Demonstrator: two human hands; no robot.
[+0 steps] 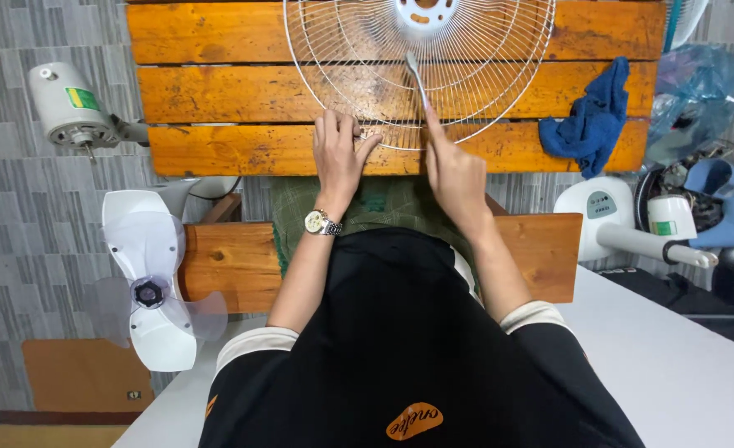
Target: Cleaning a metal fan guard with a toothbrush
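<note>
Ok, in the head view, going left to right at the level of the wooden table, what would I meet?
Grey fan motor → left hand on the wire fan guard's rim → right hand holding a slim tool against the guard → blue cloth → blue plastic bag.

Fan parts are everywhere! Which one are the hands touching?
The white wire fan guard on the wooden table. The left hand steadies its rim and the right hand pokes a tool into it. The fan blade and motor lie untouched.

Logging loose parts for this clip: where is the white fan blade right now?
In the head view, the white fan blade lies at the person's left, below the fan motor and beside the lower wooden board.
</note>
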